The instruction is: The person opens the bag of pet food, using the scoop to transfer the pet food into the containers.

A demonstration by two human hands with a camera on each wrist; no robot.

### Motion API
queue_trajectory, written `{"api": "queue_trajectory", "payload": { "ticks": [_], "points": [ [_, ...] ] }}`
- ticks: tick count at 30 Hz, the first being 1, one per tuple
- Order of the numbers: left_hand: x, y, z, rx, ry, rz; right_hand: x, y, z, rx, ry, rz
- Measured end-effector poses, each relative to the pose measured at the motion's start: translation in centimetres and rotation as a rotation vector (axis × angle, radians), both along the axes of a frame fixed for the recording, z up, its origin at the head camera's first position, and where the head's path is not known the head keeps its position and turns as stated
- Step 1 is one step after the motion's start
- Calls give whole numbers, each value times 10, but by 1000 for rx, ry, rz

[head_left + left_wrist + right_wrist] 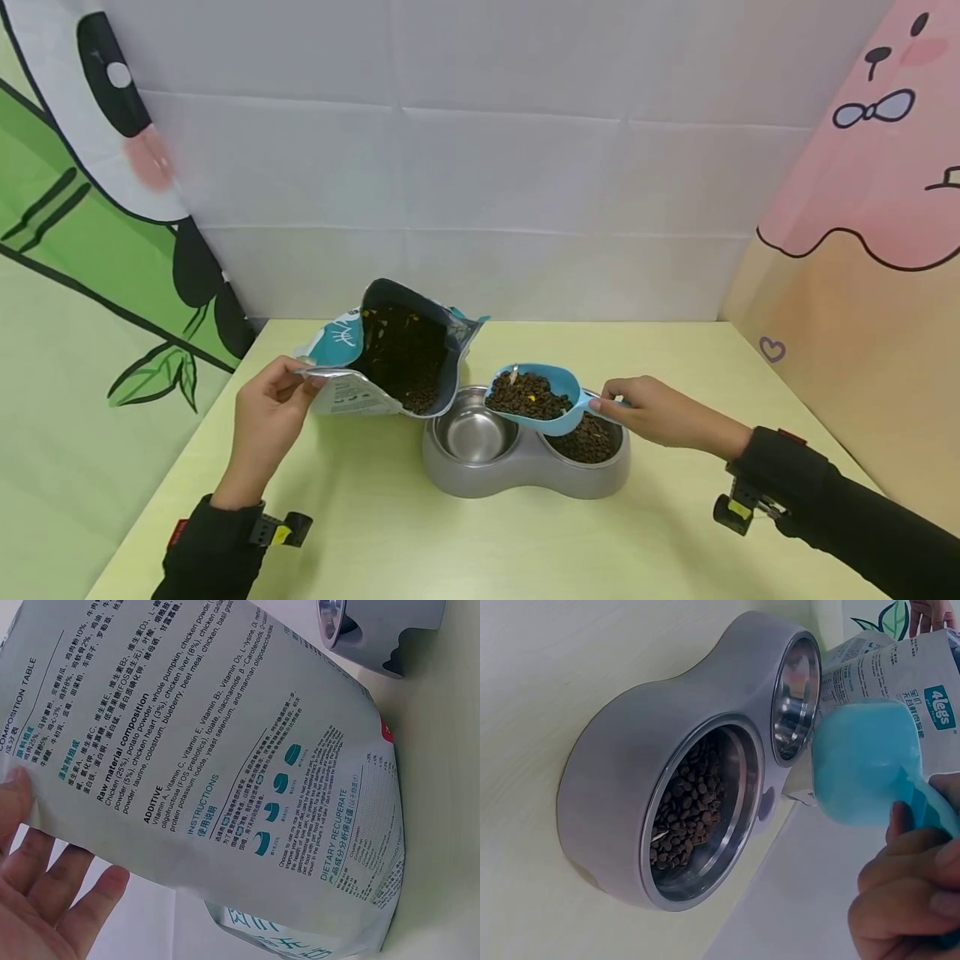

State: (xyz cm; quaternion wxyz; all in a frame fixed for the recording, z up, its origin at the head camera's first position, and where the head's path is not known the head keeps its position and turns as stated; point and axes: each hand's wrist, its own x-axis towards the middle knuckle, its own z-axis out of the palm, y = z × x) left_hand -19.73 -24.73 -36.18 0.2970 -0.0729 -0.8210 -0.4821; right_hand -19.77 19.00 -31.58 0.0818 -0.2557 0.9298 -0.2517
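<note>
My left hand (272, 417) pinches the top edge of an opened pet food bag (352, 396), whose mouth gapes toward me with brown kibble inside. Printed ingredient text covers the bag's side (225, 765) in the left wrist view. A blue scoop (558, 423), heaped with kibble (528, 395), is gripped by its handle in my right hand (648, 410). It hovers above a grey double pet bowl (480, 482). The bowl's left steel dish (474, 435) is bare inside, while kibble (686, 806) lies in the right one, partly hidden by the scoop in the head view.
All of this is on a pale yellow table (375, 533). A white cloth backdrop (510, 183) hangs behind it, with a printed green panel (90, 208) on the left and a pink and orange one (847, 275) on the right.
</note>
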Motion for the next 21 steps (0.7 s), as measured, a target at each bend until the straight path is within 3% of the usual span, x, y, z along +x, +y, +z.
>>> {"api": "queue_trajectory", "payload": {
  "ticks": [16, 21],
  "points": [
    [-1, 0, -4, 28, 8, -9, -9, -10, 0, 88, -28, 109],
    [-2, 1, -4, 32, -2, -3, -11, -13, 4, 120, -60, 104]
  ]
}}
